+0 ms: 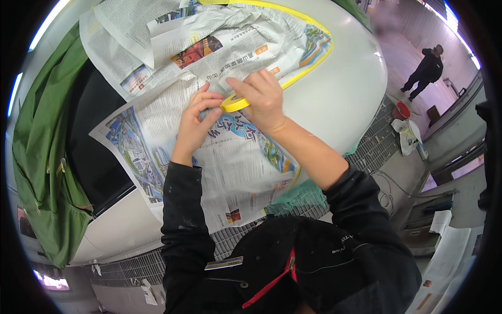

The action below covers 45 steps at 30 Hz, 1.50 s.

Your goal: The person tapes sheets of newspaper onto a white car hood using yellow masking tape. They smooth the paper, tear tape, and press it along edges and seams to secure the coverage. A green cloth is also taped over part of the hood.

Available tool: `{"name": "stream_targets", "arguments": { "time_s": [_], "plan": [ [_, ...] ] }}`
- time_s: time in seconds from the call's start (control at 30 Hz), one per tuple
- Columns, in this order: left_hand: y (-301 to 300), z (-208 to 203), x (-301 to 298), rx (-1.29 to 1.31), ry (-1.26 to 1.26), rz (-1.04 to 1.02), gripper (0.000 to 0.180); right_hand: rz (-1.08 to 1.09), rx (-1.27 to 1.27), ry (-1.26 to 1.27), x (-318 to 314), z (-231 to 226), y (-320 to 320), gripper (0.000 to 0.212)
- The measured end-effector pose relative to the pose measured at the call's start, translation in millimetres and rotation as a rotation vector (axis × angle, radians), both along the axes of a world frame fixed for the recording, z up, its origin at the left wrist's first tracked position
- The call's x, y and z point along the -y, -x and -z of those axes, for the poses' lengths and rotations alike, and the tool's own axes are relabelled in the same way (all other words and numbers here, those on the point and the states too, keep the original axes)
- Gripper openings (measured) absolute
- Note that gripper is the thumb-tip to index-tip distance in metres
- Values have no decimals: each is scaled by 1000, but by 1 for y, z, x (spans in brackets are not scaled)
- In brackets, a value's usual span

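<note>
A roll of yellow masking tape (pixel 235 103) is gripped in my right hand (pixel 261 99), over newspaper sheets (pixel 230 172) spread across a light-coloured car body (pixel 345 68). Close on its left is my left hand (pixel 200 118), thumb and fingers drawn together at the roll's edge; whatever they pinch there is too small to make out. Yellow tape (pixel 314 65) runs along the curved edge of the upper newspaper. The sheets overlap near my hands, and the upper one is wrinkled.
A green cloth (pixel 44 146) drapes over the car's left side beside a dark window (pixel 97 131). Below the body lies floor grating (pixel 374 141). At the right are a red bucket (pixel 401 110), a hose (pixel 387 191) and, farther back, a standing person (pixel 426 70).
</note>
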<state>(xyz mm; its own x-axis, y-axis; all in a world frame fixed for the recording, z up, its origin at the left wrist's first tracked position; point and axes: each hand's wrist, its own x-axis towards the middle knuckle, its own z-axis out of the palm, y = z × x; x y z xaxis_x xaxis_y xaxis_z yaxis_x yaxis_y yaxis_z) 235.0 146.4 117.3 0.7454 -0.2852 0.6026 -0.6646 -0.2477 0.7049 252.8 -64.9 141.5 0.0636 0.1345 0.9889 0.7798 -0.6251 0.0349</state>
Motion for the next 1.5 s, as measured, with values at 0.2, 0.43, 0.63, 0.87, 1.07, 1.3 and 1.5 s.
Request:
{"name": "stream_targets", "arguments": {
  "time_s": [0.2,0.43,0.63,0.87,1.07,1.3,1.5],
  "plan": [
    [-4,11,5,-47,210,-16,12,66,-5,19,-7,19,-4,38],
    [-7,17,8,244,6,-256,7,-440,-627,152,19,13,21,44],
    [-10,27,26,412,60,-487,11,-246,-779,349,72,-25,6,23],
    [-22,34,34,643,-47,-648,18,185,-260,463,61,-22,-35,12],
    [-23,38,42,642,-61,-855,28,474,-564,394,33,-5,-52,20],
    [-19,32,51,545,-86,-893,43,165,-1009,-239,90,-30,-21,27],
    [-29,29,77,576,-89,-1065,45,-347,-1352,-121,28,-5,-46,27]
  ]
}}
